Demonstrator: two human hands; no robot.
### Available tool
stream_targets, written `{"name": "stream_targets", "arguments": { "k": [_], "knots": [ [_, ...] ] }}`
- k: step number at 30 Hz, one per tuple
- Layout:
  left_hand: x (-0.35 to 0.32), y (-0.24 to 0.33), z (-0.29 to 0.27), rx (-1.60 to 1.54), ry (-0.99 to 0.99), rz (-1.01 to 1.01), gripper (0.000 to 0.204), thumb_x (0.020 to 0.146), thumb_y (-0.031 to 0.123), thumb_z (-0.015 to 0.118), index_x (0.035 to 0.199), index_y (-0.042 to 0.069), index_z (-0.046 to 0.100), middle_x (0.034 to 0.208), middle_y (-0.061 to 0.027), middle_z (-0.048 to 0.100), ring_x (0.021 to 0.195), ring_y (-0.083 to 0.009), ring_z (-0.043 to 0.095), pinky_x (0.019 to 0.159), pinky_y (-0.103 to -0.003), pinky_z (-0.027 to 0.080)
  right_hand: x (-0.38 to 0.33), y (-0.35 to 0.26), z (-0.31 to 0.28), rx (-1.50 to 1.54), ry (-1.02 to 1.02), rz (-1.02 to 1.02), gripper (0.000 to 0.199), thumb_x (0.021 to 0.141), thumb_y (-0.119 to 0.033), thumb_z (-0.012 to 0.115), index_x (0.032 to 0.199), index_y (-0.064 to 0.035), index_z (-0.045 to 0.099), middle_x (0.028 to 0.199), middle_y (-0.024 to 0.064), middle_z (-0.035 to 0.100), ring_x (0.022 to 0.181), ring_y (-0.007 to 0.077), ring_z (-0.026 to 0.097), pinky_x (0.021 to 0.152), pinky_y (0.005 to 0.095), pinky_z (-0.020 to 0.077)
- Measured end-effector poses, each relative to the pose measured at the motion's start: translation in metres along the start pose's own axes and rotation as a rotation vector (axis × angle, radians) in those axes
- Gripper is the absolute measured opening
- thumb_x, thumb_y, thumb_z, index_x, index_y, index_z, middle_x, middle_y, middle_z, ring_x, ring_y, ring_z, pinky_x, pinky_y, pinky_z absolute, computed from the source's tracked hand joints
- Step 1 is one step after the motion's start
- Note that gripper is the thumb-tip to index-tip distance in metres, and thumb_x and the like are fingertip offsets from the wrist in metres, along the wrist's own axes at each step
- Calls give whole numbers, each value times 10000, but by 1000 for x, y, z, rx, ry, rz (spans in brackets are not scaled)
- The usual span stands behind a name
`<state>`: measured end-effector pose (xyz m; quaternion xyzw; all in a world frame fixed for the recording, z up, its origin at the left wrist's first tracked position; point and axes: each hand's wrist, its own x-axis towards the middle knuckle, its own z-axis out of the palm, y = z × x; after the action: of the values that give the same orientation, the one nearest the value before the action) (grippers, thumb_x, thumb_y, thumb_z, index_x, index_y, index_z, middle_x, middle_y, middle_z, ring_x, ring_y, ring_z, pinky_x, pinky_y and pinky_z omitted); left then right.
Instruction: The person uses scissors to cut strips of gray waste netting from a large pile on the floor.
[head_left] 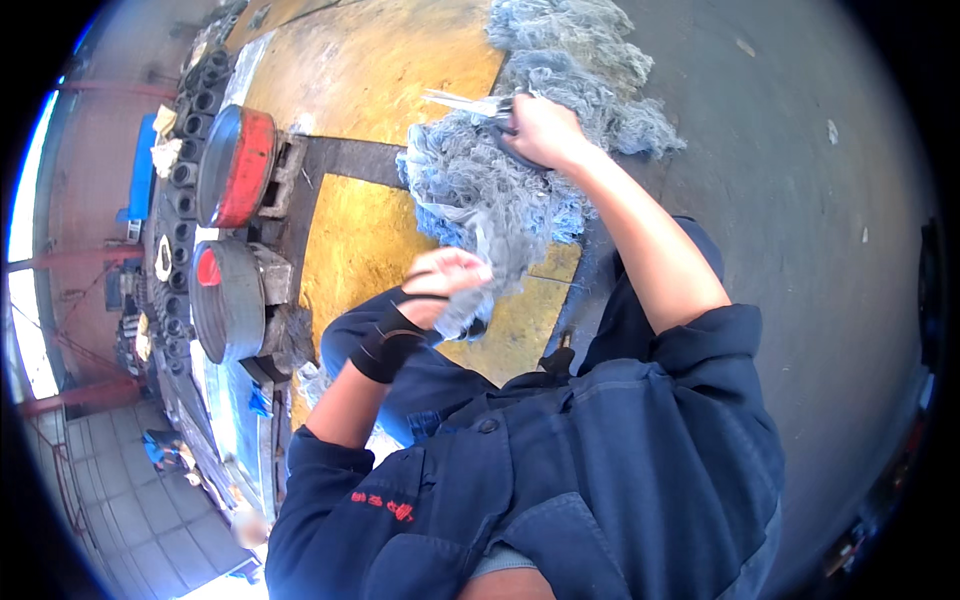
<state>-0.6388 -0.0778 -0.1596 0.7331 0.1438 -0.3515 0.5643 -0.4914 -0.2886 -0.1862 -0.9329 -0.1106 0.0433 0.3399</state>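
A long heap of grey-blue netting (465,165) stretches from between my knees away across the floor. My right hand (548,132) is closed around the dark handles of a pair of scissors (470,104), above the heap. The scissor blades point left and look slightly apart. My left hand (440,278), with a black wrist wrap (384,345), pinches the near end of the netting, which hangs bunched from the fingers. Motion slightly blurs this hand, and its fingertips are partly lost against the mesh.
Yellow floor plates (370,240) lie under the netting, and dark grey floor (790,170) is to the right. At left stand a red-sided drum (245,168) and a grey drum (238,305) on blocks. Several dark hollow cylinders (185,175) line up behind them.
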Motion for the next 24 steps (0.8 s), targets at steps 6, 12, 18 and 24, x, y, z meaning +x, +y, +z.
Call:
{"name": "stream_targets", "arguments": {
  "k": [6,12,18,24],
  "knots": [
    [-11,-50,28,75,-142,41,248,737,163,760,871,36,594,675,51,524,644,-28,453,572,-199,349,-6,10,57,-2,-118,97,256,717,-252,683,806,-36,577,813,188,645,821,358,628,708,425,484],
    [7,-66,18,130,-505,106,175,743,159,667,854,28,635,752,-23,627,720,-94,554,639,-246,435,-14,-18,138,-172,-454,-22,283,714,-282,661,866,-52,597,888,171,653,872,323,632,760,408,497],
    [25,-75,0,219,-802,303,223,723,192,626,852,12,653,760,-100,652,716,-198,592,675,-315,465,49,-72,239,-352,-513,-140,467,672,-312,738,967,-4,546,926,170,651,896,307,637,785,378,504],
    [34,-86,-22,81,-770,435,253,690,158,599,860,-25,637,776,-147,645,701,-253,600,634,-337,463,96,-64,333,-529,-362,-36,325,717,-212,660,927,22,573,926,197,654,879,303,654,770,384,515]
  ]
}}
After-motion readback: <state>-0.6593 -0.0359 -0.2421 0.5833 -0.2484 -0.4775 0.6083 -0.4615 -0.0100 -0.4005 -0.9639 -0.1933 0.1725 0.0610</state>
